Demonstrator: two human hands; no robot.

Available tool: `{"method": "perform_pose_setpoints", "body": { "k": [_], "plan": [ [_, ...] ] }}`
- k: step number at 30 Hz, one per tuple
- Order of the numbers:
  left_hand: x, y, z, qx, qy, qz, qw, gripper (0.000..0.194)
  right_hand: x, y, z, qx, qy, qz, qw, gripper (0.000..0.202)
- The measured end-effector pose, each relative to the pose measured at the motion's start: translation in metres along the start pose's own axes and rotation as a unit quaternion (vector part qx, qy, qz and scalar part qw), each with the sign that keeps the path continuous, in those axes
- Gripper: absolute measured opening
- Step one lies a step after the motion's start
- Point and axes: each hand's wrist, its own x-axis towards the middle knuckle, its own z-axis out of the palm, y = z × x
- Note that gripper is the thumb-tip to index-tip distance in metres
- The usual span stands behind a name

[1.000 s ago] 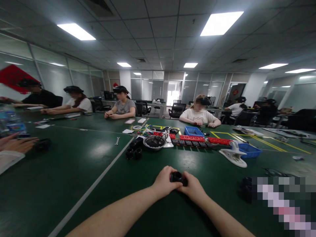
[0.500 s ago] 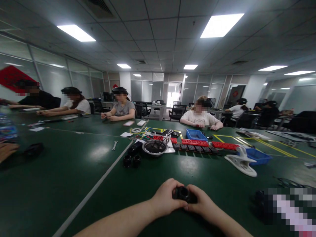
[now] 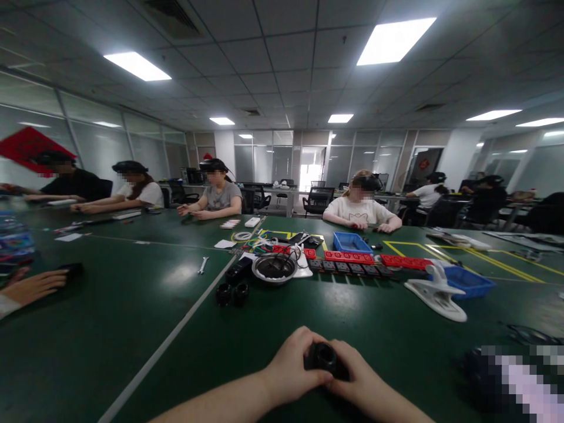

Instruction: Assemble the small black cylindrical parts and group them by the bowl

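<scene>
Near the front edge of the green table (image 3: 185, 346), a small black part with a round opening (image 3: 325, 356) sits between my two hands, the opening turned up toward me. My left hand (image 3: 294, 365) closes around its left side, fingers over the back and thumb in front. From the right, my right hand (image 3: 356, 373) curls against the same part, its thumb low and close to the left thumb. Both palms hide much of the part, so its full shape cannot be made out. Further off stand two black cylindrical pieces (image 3: 232, 294), next to a metal bowl (image 3: 274, 268).
Red strips (image 3: 348, 257) and black blocks run across the table behind a white clamp-like stand (image 3: 436, 294) and blue trays (image 3: 352, 241). A wrench (image 3: 203, 265) lies left of centre. A co-worker's hand (image 3: 39, 289) rests at far left. Other people sit opposite.
A co-worker's hand has come in from the left onto a dark object there. My hands, still around the black part, sit slightly lower in view.
</scene>
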Motion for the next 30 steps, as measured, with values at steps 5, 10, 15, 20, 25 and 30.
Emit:
{"method": "perform_pose_setpoints", "body": {
  "k": [5, 10, 15, 20, 25, 30],
  "plan": [
    [0.001, 0.005, 0.0, -0.023, -0.023, -0.006, 0.999, 0.048, 0.003, 0.003, -0.018, 0.061, -0.091, 0.001, 0.994, 0.034],
    [0.001, 0.006, 0.003, -0.018, -0.015, -0.032, 0.999, 0.043, 0.002, 0.002, -0.001, -0.057, 0.005, 0.055, 0.997, 0.035],
    [-0.002, 0.004, 0.006, 0.0, 0.039, -0.033, 0.999, 0.041, -0.001, -0.004, 0.012, -0.178, 0.087, 0.025, 0.98, 0.03],
    [0.0, -0.004, 0.002, -0.016, -0.015, 0.003, 1.0, 0.042, -0.004, -0.004, -0.011, -0.066, -0.058, -0.025, 0.996, 0.038],
    [-0.001, -0.01, 0.0, -0.037, -0.049, 0.043, 0.997, 0.043, -0.003, 0.003, -0.021, 0.009, -0.088, -0.033, 0.996, 0.023],
    [-0.008, 0.001, 0.007, 0.006, 0.014, -0.008, 1.0, 0.043, -0.005, -0.003, -0.001, -0.126, 0.007, 0.016, 0.992, 0.029]
  ]
}}
